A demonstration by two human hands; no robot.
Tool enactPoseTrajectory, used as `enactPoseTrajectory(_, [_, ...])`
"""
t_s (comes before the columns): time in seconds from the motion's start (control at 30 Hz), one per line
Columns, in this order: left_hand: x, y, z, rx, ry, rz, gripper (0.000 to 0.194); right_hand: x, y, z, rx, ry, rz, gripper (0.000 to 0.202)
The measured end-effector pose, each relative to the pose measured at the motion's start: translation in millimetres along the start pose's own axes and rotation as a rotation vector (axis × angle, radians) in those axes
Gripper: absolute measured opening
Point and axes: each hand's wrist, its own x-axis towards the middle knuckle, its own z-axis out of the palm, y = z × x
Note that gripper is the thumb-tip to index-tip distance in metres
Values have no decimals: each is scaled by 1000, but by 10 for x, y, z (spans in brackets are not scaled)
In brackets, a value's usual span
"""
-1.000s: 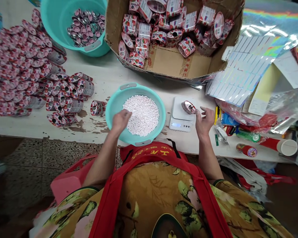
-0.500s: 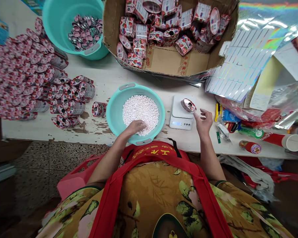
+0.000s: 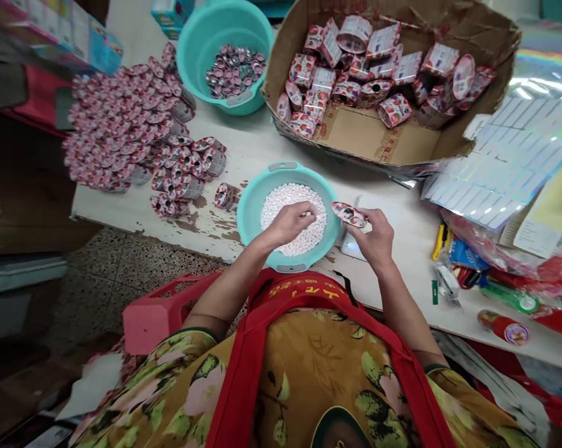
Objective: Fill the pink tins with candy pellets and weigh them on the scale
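My right hand (image 3: 374, 239) grips a small printed can (image 3: 350, 214), red and white with strawberry pictures and a hole in its top. It holds the can tilted by the right rim of a turquoise basin (image 3: 244, 214). Small white tablets (image 3: 297, 242) fill the bottom of that basin. Above them my left hand (image 3: 290, 225) is closed, fingers curled, with a bit of white at the fingertips. A white digital scale (image 3: 353, 247) sits partly hidden behind my right hand, its plate bare of the can. To the left of the basin stands a single similar can (image 3: 225, 195).
A cardboard box (image 3: 355, 134) of similar cans lies at the back. Beside it is a turquoise tub (image 3: 192, 68) of small metal caps. Many cans are stacked (image 3: 117, 124) at left. A yellow cutter (image 3: 441, 241), holographic label sheets (image 3: 486, 162) and a red-labelled jar (image 3: 502, 326) lie at right.
My right hand has taken the can off the scale and brought it left to the basin's rim. My left hand has risen from the tablets. The whole view has shifted and turned.
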Motion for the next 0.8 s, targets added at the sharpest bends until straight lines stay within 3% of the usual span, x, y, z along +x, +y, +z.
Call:
enactPoseTrajectory(0.07, [55, 185, 0, 236, -4, 128, 15, 16, -179, 135, -6, -99, -33, 31])
enactPoseTrajectory(0.17, [100, 230, 6, 438, -40, 180, 22, 56, -343, 339, -17, -185, -21, 29])
enactPoseTrajectory(0.33, [86, 60, -80, 350, -15, 234, 31, 149, -459, 527, 11, -219, 5, 31])
enactPoseTrajectory(0.53, [31, -37, -372, 110, 124, 119, 24, 310, -469, 641, 139, -249, 24, 35])
enactPoseTrajectory(0.67, [-8, -83, -512, 420, 57, 92, 24, 538, -556, 741, 172, -271, -31, 38])
enactPoseTrajectory(0.8, [40, -148, -729, 715, 125, 10, 23, 951, -789, 818, 313, -372, -166, 38])
